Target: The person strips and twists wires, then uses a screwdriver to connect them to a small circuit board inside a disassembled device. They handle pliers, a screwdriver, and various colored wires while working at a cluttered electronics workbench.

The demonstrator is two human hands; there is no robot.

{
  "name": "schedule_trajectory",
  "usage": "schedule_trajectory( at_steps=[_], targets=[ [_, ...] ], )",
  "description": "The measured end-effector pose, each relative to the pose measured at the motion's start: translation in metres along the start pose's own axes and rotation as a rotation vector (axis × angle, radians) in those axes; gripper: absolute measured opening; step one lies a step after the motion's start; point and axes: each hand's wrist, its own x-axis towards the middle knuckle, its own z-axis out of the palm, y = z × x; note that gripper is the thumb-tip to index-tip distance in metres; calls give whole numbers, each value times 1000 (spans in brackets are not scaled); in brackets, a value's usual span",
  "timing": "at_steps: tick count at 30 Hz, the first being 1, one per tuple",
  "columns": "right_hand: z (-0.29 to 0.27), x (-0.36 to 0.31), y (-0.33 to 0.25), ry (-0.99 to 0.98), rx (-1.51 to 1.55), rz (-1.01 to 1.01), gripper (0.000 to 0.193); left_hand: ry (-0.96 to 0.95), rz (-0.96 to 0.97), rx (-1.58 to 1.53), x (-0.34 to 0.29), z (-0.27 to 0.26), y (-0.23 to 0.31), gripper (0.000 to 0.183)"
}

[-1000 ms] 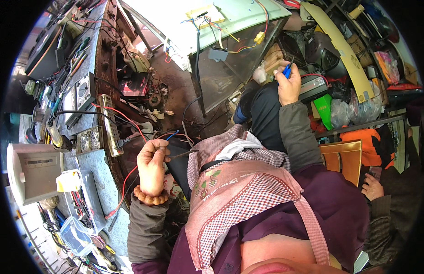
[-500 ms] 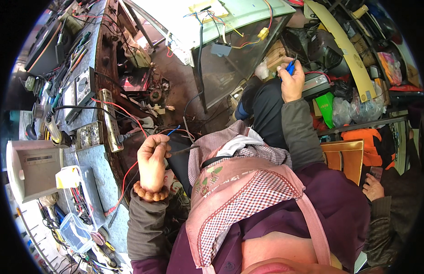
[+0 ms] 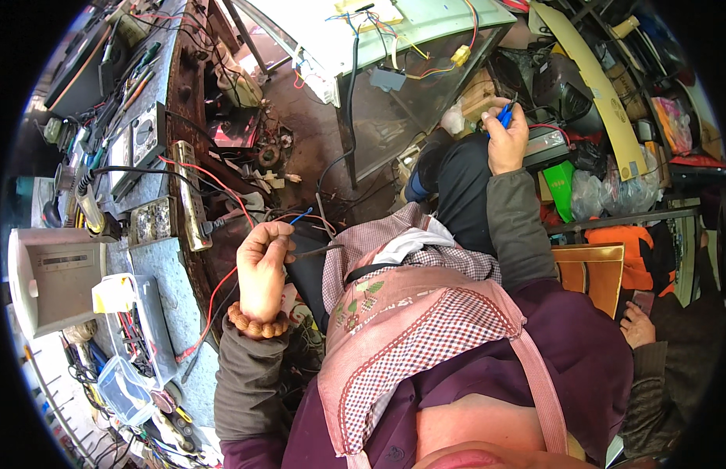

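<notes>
My left hand point(image 3: 265, 256) is closed in a pinch on a thin cable, with a beaded bracelet at its wrist. Out of the fingers stick a short blue wire end point(image 3: 302, 215) and a dark length of cable point(image 3: 319, 250); the pinched part itself is hidden. Higher up on the right, my right hand point(image 3: 507, 141) is wrapped round small blue-handled pliers point(image 3: 504, 117) with a dark tip pointing away from me. The pliers are well apart from the cable. A red wire point(image 3: 226, 283) runs beside my left hand.
To the left stands a bench crowded with tools, a meter point(image 3: 138, 147), a power strip point(image 3: 189, 195) and a clear plastic box point(image 3: 127, 389). Ahead, a pale table point(image 3: 316, 35) bears loose wires. Bags and boxes crowd the right side, where another person's hand point(image 3: 638, 324) holds a phone.
The view has shifted a little. My left hand and the blue wire end have turned slightly upward. Both hands keep their hold, and the pliers have barely moved.
</notes>
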Motion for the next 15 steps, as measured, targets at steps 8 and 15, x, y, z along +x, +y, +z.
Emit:
schedule_trajectory(
  at_steps=[8,15],
  targets=[
    [2,-1,-4,3,7,18,29,5,5,7,0,1,1,16],
    [1,-1,-4,6,-10,7,29,-3,13,8,0,2,1,17]
  ],
)
